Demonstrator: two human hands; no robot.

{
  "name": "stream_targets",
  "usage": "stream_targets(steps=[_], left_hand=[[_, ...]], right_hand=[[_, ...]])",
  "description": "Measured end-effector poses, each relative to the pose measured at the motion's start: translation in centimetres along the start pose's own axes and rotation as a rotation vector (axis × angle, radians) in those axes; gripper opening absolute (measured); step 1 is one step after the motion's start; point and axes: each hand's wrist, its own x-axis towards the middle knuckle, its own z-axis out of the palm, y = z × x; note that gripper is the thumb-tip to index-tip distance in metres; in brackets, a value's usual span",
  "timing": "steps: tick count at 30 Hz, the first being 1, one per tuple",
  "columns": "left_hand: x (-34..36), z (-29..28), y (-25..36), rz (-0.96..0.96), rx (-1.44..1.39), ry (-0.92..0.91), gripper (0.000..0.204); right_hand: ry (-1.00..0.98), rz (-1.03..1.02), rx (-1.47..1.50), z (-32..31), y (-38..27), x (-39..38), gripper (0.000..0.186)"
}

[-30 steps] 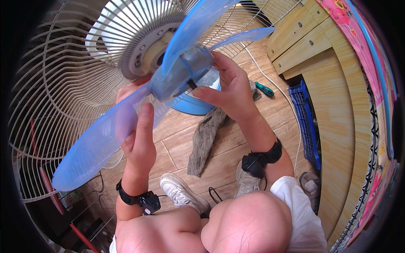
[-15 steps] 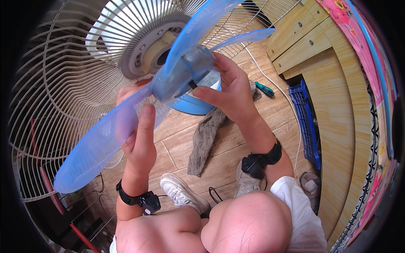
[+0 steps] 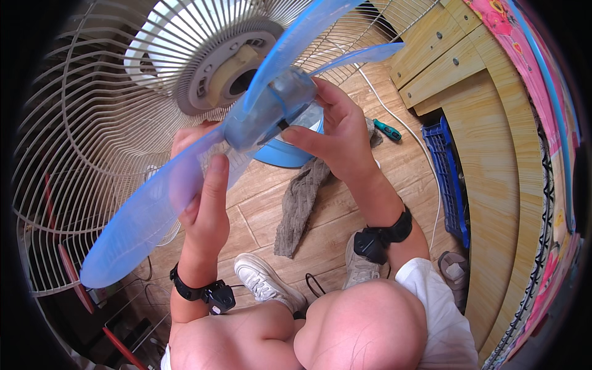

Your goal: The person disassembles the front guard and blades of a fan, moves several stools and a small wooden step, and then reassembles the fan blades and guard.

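Observation:
A translucent blue fan blade (image 3: 262,120) hangs tilted in front of me, gripped in both hands. My left hand (image 3: 203,191) pinches its long lower-left vane, thumb on the near side and fingers showing through the plastic behind. My right hand (image 3: 336,132) holds the hub at its right end, the thumb beside a small black piece on the hub's underside. Behind the blade stands the white wire rear grille (image 3: 92,142) of a fan, with a grey round centre (image 3: 228,71). Blade and grille centre look apart.
A grey-brown cloth (image 3: 296,209) and a teal-handled tool (image 3: 387,130) lie on the wood-look floor, near a blue round base (image 3: 283,155). A white cable (image 3: 425,154) runs along the right. Beyond it are a blue crate (image 3: 445,179) and wooden panels (image 3: 487,154). My shoes are below.
The blade has shifted very slightly to the right, and a little more of the grille's dark centre shows. Both hands keep the same hold.

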Motion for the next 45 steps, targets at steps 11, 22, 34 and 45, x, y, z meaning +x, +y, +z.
stream_targets(steps=[11,22,34,45], left_hand=[[0.5,-0.1,0.7,0.045,0.031,-0.025,0.022],[0.9,0.2,0.7,0.132,0.055,-0.042,0.021],[0.9,0.5,1.4,0.143,0.089,-0.035,0.018],[-0.1,0.6,2.9,0.025,0.002,-0.150,0.016]], right_hand=[[0.046,-0.004,-0.046,0.4,-0.1,-0.4,0.063],[0.053,0.103,0.003,0.2,-0.6,-0.7,0.059],[-0.110,0.118,0.085,-1.6,-0.9,-1.1,0.063],[-0.193,0.116,0.051,-3.0,-1.7,-3.8,0.087]])
